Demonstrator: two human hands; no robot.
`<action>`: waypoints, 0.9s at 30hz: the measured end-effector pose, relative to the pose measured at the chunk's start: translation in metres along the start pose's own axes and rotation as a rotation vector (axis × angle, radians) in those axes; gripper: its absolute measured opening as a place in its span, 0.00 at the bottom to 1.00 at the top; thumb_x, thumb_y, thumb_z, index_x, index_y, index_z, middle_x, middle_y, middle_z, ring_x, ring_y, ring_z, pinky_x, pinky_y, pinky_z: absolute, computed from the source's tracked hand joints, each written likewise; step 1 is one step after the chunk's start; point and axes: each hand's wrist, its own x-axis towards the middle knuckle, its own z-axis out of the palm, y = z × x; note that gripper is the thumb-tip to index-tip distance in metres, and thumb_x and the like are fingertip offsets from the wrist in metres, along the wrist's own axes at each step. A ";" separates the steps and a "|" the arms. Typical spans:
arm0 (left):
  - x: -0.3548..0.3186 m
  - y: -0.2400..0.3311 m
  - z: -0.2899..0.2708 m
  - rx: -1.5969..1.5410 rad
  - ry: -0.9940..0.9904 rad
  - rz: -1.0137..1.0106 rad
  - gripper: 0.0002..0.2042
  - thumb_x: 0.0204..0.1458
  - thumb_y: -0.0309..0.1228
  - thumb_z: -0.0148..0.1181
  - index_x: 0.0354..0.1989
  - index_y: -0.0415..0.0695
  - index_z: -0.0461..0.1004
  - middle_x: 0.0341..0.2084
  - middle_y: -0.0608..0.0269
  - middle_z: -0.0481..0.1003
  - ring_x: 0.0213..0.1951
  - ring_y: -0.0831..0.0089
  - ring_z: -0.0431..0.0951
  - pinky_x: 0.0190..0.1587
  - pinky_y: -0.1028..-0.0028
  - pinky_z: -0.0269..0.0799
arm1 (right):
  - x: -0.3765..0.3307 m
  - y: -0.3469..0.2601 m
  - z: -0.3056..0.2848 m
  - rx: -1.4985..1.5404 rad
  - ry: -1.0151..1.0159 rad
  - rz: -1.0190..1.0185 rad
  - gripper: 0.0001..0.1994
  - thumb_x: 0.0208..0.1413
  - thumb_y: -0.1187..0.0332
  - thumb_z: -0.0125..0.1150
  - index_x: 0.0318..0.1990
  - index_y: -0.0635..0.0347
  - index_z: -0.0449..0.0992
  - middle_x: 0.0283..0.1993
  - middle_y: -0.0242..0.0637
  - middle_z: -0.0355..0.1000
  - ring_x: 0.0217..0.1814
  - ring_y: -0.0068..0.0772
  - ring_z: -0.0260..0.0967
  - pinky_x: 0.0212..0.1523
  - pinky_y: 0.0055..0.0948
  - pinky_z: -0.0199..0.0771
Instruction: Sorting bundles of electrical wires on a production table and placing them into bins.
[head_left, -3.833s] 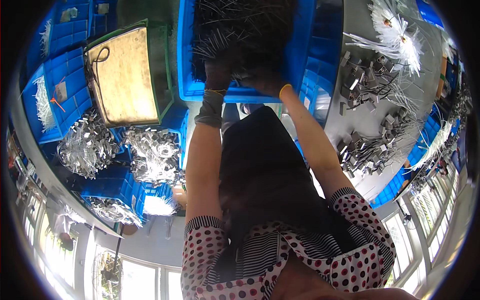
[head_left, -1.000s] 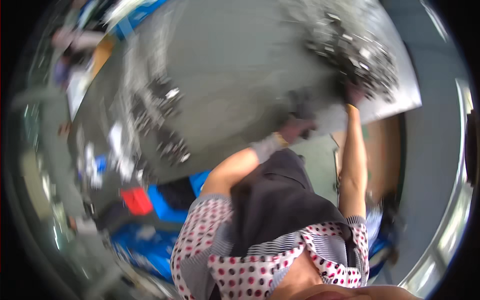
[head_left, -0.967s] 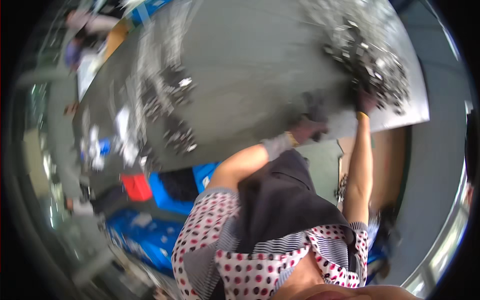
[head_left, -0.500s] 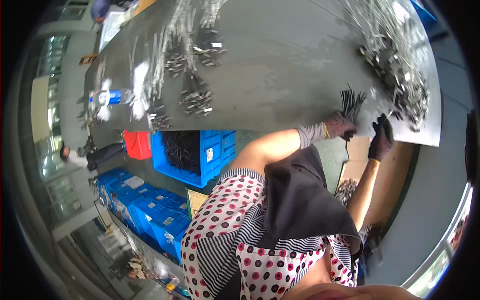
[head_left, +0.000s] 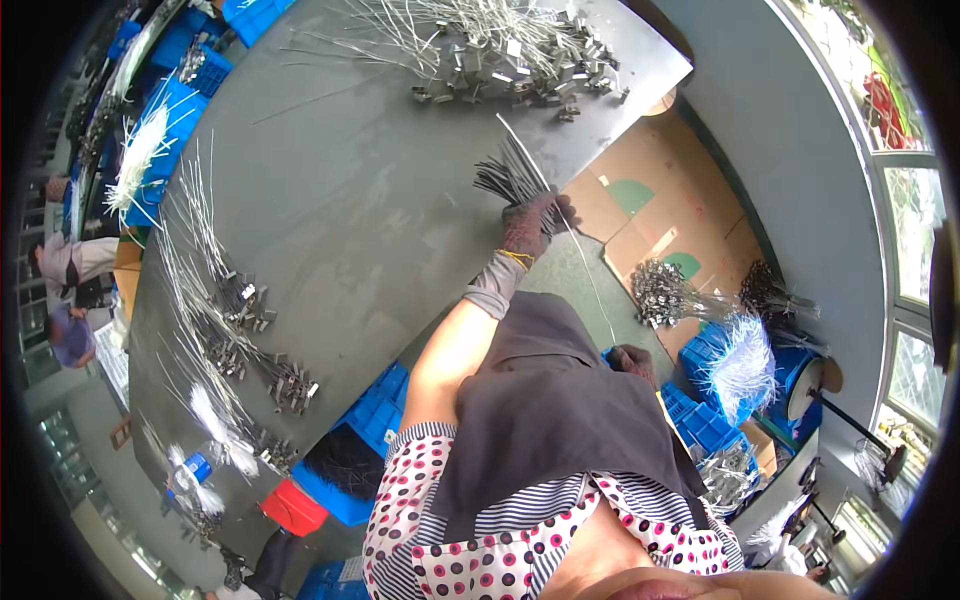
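My left hand [head_left: 530, 226], in a dark knit glove, grips a bundle of thin dark strands [head_left: 508, 176] that fans out over the near edge of the grey table [head_left: 350, 200]. My right hand [head_left: 633, 362], also gloved, is curled low beside my dark apron. It is off the table, at the lower end of a long thin white strand [head_left: 560, 215] that runs up past my left hand onto the table. A heap of metal clips with pale wires [head_left: 500, 60] lies at the table's far end, beyond the bundle.
Rows of clipped wire bundles [head_left: 240, 320] lie along the table's left side. Blue crates [head_left: 370, 420] and a red bin [head_left: 293, 507] stand under it. Cardboard [head_left: 650, 220], wire bundles [head_left: 665, 290] and more blue crates [head_left: 720, 400] cover the floor at right. Other people [head_left: 70, 260] stand far left.
The view has swung round the table. My right hand has dropped from the table edge down beside my apron. My left hand still grips the dark bundle.
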 end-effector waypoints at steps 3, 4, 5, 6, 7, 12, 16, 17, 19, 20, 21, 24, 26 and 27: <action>-0.013 0.021 0.011 -0.064 0.020 0.089 0.09 0.56 0.26 0.58 0.41 0.34 0.74 0.32 0.51 0.78 0.33 0.59 0.82 0.44 0.54 0.84 | -0.026 0.041 -0.009 -0.038 0.108 0.043 0.17 0.61 0.59 0.57 0.30 0.66 0.79 0.23 0.31 0.72 0.26 0.20 0.64 0.28 0.29 0.67; -0.008 0.024 -0.002 0.082 -0.099 0.287 0.10 0.57 0.26 0.58 0.43 0.34 0.73 0.31 0.52 0.78 0.34 0.62 0.81 0.45 0.56 0.83 | -0.029 0.042 -0.008 0.015 0.162 0.090 0.17 0.60 0.59 0.58 0.28 0.65 0.77 0.22 0.30 0.71 0.26 0.20 0.62 0.27 0.29 0.65; -0.001 0.034 -0.007 0.084 -0.084 0.295 0.10 0.57 0.26 0.58 0.43 0.34 0.73 0.31 0.52 0.78 0.34 0.62 0.81 0.45 0.56 0.83 | -0.024 0.036 -0.007 0.067 0.218 0.128 0.17 0.60 0.59 0.59 0.26 0.64 0.75 0.21 0.29 0.69 0.25 0.20 0.60 0.26 0.30 0.62; 0.004 0.045 -0.012 -0.044 -0.008 0.256 0.09 0.57 0.27 0.59 0.45 0.40 0.74 0.35 0.52 0.78 0.36 0.57 0.81 0.47 0.50 0.81 | -0.031 0.012 -0.005 0.006 0.246 0.128 0.17 0.59 0.59 0.61 0.25 0.64 0.74 0.20 0.28 0.68 0.25 0.19 0.59 0.25 0.29 0.61; 0.007 0.053 -0.018 -0.171 0.068 0.218 0.10 0.57 0.27 0.60 0.47 0.46 0.74 0.38 0.52 0.78 0.39 0.53 0.80 0.49 0.44 0.78 | -0.031 0.012 -0.007 0.004 0.234 0.131 0.17 0.59 0.59 0.61 0.25 0.64 0.74 0.20 0.28 0.68 0.25 0.19 0.59 0.25 0.29 0.61; -0.004 0.084 -0.024 -0.215 0.020 0.349 0.11 0.56 0.31 0.63 0.47 0.48 0.74 0.37 0.56 0.77 0.38 0.55 0.79 0.51 0.42 0.75 | -0.027 0.023 -0.020 0.124 0.160 0.157 0.16 0.58 0.59 0.62 0.26 0.65 0.75 0.19 0.29 0.66 0.25 0.21 0.61 0.26 0.30 0.63; -0.010 0.090 -0.034 -0.222 0.049 0.389 0.11 0.57 0.32 0.63 0.47 0.48 0.74 0.36 0.58 0.77 0.37 0.56 0.79 0.51 0.43 0.76 | -0.019 0.029 -0.021 0.098 0.147 0.129 0.17 0.57 0.58 0.63 0.27 0.66 0.76 0.19 0.32 0.67 0.25 0.24 0.63 0.28 0.32 0.66; -0.009 0.088 -0.035 -0.219 0.067 0.376 0.10 0.57 0.32 0.63 0.46 0.47 0.74 0.35 0.58 0.77 0.36 0.57 0.79 0.49 0.43 0.76 | -0.018 0.033 -0.022 0.086 0.157 0.116 0.17 0.57 0.58 0.63 0.28 0.66 0.76 0.19 0.32 0.67 0.25 0.25 0.64 0.29 0.32 0.66; -0.010 0.085 -0.036 -0.187 0.099 0.354 0.10 0.57 0.32 0.62 0.45 0.46 0.74 0.34 0.58 0.77 0.34 0.57 0.79 0.48 0.44 0.77 | -0.026 -0.014 -0.002 -0.146 0.332 -0.097 0.17 0.56 0.57 0.63 0.30 0.67 0.77 0.22 0.36 0.70 0.27 0.30 0.67 0.32 0.35 0.69; -0.010 0.083 -0.037 -0.155 0.132 0.336 0.09 0.58 0.31 0.62 0.44 0.44 0.74 0.32 0.57 0.77 0.33 0.58 0.79 0.47 0.45 0.78 | -0.036 -0.066 0.015 -0.401 0.525 -0.233 0.18 0.55 0.56 0.62 0.31 0.67 0.78 0.24 0.40 0.73 0.29 0.34 0.70 0.35 0.36 0.70; -0.009 0.078 -0.042 -0.155 0.130 0.329 0.09 0.58 0.31 0.62 0.44 0.44 0.74 0.32 0.57 0.77 0.33 0.58 0.79 0.47 0.45 0.78 | -0.047 -0.118 0.032 -0.640 0.744 -0.318 0.19 0.54 0.56 0.62 0.33 0.67 0.79 0.26 0.44 0.75 0.31 0.38 0.73 0.37 0.38 0.72; -0.013 0.071 -0.051 -0.080 0.183 0.295 0.09 0.58 0.31 0.61 0.42 0.40 0.74 0.31 0.57 0.77 0.31 0.58 0.80 0.43 0.47 0.81 | 0.037 -0.028 -0.002 -0.417 0.133 -0.192 0.21 0.52 0.52 0.62 0.39 0.65 0.81 0.37 0.50 0.79 0.40 0.46 0.76 0.45 0.41 0.73; -0.023 0.062 -0.038 0.132 0.162 0.248 0.10 0.58 0.31 0.62 0.41 0.36 0.75 0.33 0.55 0.79 0.32 0.58 0.82 0.41 0.52 0.82 | 0.058 -0.088 0.009 -0.213 0.109 -0.020 0.21 0.51 0.53 0.64 0.42 0.63 0.82 0.40 0.49 0.80 0.42 0.41 0.77 0.46 0.38 0.74; -0.028 0.059 -0.033 0.131 0.156 0.245 0.10 0.58 0.31 0.62 0.41 0.36 0.75 0.33 0.55 0.79 0.32 0.58 0.82 0.41 0.52 0.82 | 0.073 -0.109 0.017 -0.140 0.099 -0.006 0.20 0.50 0.55 0.66 0.44 0.63 0.81 0.41 0.48 0.80 0.44 0.39 0.77 0.49 0.35 0.74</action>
